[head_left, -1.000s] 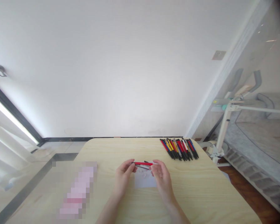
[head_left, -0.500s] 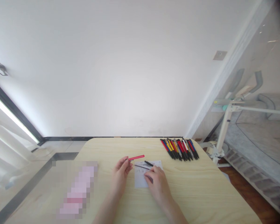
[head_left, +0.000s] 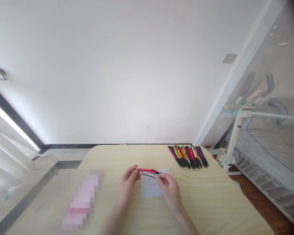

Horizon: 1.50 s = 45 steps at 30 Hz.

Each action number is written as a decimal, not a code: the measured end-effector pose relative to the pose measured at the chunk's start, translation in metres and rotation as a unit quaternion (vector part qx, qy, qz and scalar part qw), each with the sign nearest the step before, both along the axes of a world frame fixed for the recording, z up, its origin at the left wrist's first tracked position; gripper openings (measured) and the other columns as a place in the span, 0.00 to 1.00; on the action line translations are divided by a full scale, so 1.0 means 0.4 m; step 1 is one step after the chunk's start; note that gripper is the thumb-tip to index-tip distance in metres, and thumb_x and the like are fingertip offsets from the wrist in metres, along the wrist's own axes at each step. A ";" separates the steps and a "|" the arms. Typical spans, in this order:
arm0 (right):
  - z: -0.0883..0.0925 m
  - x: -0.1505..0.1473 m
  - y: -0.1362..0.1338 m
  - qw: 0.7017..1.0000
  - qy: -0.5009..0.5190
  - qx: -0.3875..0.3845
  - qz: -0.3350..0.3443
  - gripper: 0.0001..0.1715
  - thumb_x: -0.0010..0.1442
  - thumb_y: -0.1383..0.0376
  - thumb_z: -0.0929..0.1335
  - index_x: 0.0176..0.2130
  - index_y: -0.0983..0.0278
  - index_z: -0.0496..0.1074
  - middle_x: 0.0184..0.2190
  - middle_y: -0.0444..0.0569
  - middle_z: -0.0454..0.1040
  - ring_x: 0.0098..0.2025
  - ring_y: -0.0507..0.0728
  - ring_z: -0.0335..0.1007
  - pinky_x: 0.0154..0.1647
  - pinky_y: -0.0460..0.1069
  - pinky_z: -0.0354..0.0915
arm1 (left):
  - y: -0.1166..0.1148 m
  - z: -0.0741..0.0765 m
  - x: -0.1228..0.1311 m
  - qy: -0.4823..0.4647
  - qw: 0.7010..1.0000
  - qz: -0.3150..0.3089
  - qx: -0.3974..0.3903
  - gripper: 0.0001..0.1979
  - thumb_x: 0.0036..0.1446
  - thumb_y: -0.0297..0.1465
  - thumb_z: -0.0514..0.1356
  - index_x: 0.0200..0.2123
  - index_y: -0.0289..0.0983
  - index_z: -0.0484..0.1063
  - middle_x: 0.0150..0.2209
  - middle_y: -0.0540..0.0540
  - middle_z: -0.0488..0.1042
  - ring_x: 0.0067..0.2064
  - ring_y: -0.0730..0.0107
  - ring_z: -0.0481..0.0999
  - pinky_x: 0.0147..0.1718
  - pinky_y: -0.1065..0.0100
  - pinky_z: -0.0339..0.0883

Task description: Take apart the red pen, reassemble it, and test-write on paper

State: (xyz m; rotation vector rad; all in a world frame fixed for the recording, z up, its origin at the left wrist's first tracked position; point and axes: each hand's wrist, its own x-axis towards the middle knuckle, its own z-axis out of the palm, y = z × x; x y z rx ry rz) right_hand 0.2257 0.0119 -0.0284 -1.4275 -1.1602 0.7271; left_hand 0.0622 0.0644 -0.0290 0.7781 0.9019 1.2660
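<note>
A red pen barrel (head_left: 147, 170) lies nearly level between the fingertips of my left hand (head_left: 128, 178), which is closed on its left end. At the barrel's right end is a black pen grip (head_left: 157, 172), pinched in the closed fingers of my right hand (head_left: 168, 186). Whether the two parts touch or merely overlap in view, I cannot tell. A thin dark refill (head_left: 148, 175) shows just below the barrel, its right end by my right fingertips. Under the hands is a white sheet of paper (head_left: 149, 192) with faint scribbles.
A row of several pens (head_left: 188, 157) in red, blue, yellow, white and black lies at the back right of the wooden table (head_left: 210, 202). A blurred pink patch (head_left: 82, 199) is at left. White exercise equipment (head_left: 235, 137) and a grey sofa (head_left: 279, 133) stand to the right.
My left hand has lowered and levelled the red barrel. The black grip and the barrel's right end have come together, and my right hand has moved slightly right.
</note>
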 end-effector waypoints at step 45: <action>0.017 -0.015 -0.008 0.993 0.115 0.031 -0.009 0.15 0.48 0.57 0.70 0.31 0.67 0.74 0.23 0.48 0.73 0.24 0.54 0.67 0.25 0.47 0.65 | -0.013 0.007 0.023 0.042 0.997 -0.057 0.002 0.19 0.46 0.38 0.63 0.40 0.32 0.69 0.25 0.45 0.75 0.28 0.68 0.74 0.30 0.66 0.70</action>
